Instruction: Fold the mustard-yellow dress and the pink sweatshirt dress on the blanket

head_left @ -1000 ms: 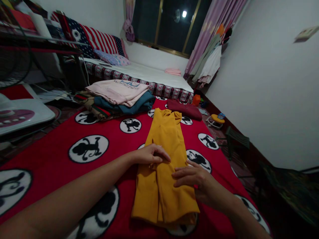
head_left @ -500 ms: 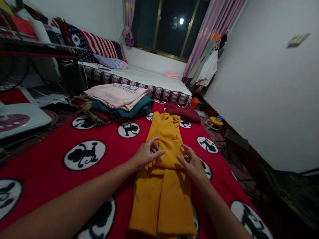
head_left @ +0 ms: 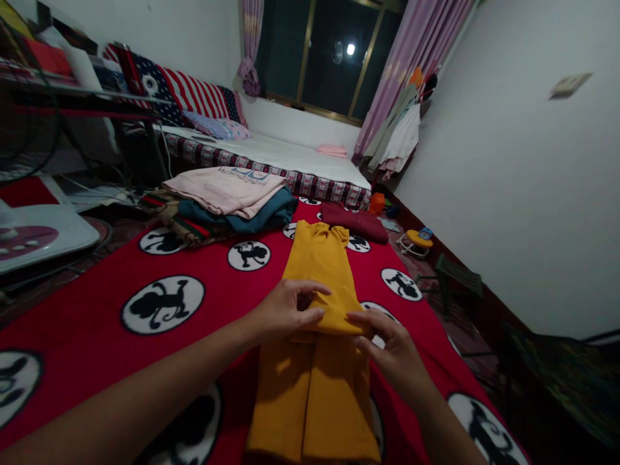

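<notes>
A yellow garment (head_left: 317,258) lies lengthwise in front of me, its gathered end away from me. Across its middle a folded layer ends in a loose edge, and two long flat panels run from under it towards me. My left hand (head_left: 290,310) is on the left of this layer, fingers curled and thumb on the cloth; the index finger arches over it. On the right, my right hand (head_left: 387,339) pinches the layer's edge between thumb and index finger. Beneath the garment spreads a red blanket (head_left: 217,290) with round black-and-white figures.
Folded clothes (head_left: 232,200) are stacked at the blanket's far left, pale pink on top. A maroon folded garment (head_left: 353,223) lies beyond the yellow one. A bed (head_left: 290,152) stands under the window. Low stools (head_left: 455,274) line the right wall, and a cluttered table (head_left: 87,93) stands left.
Both hands have come down onto the yellow cloth; the right one has closed on its edge. The bunched middle layer now lies smoother and its edge is slightly nearer me.
</notes>
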`<state>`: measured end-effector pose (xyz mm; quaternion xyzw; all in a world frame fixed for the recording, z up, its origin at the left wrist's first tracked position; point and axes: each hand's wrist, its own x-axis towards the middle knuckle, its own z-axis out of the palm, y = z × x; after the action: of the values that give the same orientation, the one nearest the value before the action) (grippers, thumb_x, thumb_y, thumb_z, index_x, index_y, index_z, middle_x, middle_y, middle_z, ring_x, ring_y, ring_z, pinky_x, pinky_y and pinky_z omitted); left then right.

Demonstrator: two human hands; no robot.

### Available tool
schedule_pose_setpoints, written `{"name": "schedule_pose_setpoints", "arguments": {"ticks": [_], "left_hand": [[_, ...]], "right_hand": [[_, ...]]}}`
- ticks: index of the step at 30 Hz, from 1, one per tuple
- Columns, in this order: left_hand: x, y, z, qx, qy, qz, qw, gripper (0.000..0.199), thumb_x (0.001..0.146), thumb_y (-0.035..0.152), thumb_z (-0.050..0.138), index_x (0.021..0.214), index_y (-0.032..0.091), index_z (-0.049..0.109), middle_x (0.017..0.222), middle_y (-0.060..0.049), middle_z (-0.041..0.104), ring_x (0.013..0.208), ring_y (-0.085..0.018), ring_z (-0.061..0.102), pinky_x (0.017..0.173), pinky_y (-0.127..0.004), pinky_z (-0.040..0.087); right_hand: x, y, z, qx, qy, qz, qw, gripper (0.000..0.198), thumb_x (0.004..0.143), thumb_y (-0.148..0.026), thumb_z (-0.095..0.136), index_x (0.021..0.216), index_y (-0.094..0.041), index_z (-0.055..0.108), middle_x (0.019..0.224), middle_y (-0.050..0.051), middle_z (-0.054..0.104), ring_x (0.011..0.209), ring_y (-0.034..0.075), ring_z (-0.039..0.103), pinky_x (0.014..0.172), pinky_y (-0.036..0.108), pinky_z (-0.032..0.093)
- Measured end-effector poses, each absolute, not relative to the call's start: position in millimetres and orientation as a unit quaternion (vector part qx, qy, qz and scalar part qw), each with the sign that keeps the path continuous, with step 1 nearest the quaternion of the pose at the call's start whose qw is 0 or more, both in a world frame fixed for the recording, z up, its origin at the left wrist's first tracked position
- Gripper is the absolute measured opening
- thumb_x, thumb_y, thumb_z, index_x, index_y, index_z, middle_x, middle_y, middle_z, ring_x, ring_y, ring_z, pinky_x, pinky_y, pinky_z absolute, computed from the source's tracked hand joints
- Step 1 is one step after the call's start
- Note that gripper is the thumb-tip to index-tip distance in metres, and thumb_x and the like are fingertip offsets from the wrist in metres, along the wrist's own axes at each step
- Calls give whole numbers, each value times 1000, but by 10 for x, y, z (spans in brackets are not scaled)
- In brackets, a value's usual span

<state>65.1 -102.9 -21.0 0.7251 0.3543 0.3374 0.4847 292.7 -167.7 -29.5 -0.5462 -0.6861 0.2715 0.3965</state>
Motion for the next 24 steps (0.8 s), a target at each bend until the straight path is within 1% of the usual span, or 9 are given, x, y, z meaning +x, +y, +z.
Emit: {"name": "schedule_pose_setpoints", "arguments": {"ticks": [5,8,10,12,14,16,19,21,24], "left_hand": [[540,-1108,-218,809,386,162,414,31,67,22,63,96,17,73,57,4,51,51,-10,43,46,-21,25],[546,-1163,-68,863,392,93,303,16,70,22,64,81,21,76,64,-1,62,59,-15,53,53,-23,31],[636,-1185,75,876,424,94,209,16,77,31,63,76,21,76,72,-6,66,68,-20,59,59,-26,37],[794,-1159,164,879,438,121,143,26,83,37,58,80,20,76,83,-11,67,78,-25,62,66,-31,43],[980,-1056,133,884,418,165,125,30,88,36,51,97,20,75,101,-13,67,92,-28,63,78,-36,47],[1141,-880,-32,886,402,194,125,38,91,34,47,119,18,66,125,-16,59,113,-31,57,94,-42,44],[1260,-577,-406,869,444,190,109,50,92,37,44,137,14,51,150,-20,36,139,-35,31,112,-52,26],[1265,-435,-621,843,491,199,96,54,92,42,45,141,20,46,156,-15,26,144,-34,20,115,-54,18],[1240,-372,-779,809,534,229,88,58,89,48,49,143,28,43,159,-9,20,145,-35,18,116,-54,17]], "right_hand": [[2913,-1836,-371,-572,-687,325,307,35,68,-21,70,103,-24,72,92,5,65,82,21,58,71,31,47],[2898,-1861,-421,-571,-699,327,278,37,70,-24,71,106,-22,71,90,5,64,81,21,57,72,32,45],[2886,-1849,-409,-566,-709,324,269,33,74,-27,68,107,-22,70,89,5,63,81,21,57,72,32,44],[2869,-1812,-374,-562,-712,328,262,28,78,-28,65,105,-22,70,89,4,65,82,20,57,72,31,43],[2847,-1753,-346,-560,-710,341,256,22,79,-26,63,100,-21,69,90,4,66,82,19,58,72,29,43],[2833,-1676,-346,-559,-706,359,248,17,79,-26,61,94,-20,68,85,3,67,77,18,58,67,27,42],[2863,-1528,-397,-551,-692,400,238,13,79,-28,60,86,-18,66,74,0,65,65,14,55,57,23,38],[2924,-1387,-442,-547,-678,435,228,16,78,-32,62,84,-17,66,68,0,63,59,12,53,52,21,36],[3037,-1066,-478,-557,-651,458,238,24,76,-39,61,84,-16,65,62,-1,62,49,11,52,46,21,37]]}}
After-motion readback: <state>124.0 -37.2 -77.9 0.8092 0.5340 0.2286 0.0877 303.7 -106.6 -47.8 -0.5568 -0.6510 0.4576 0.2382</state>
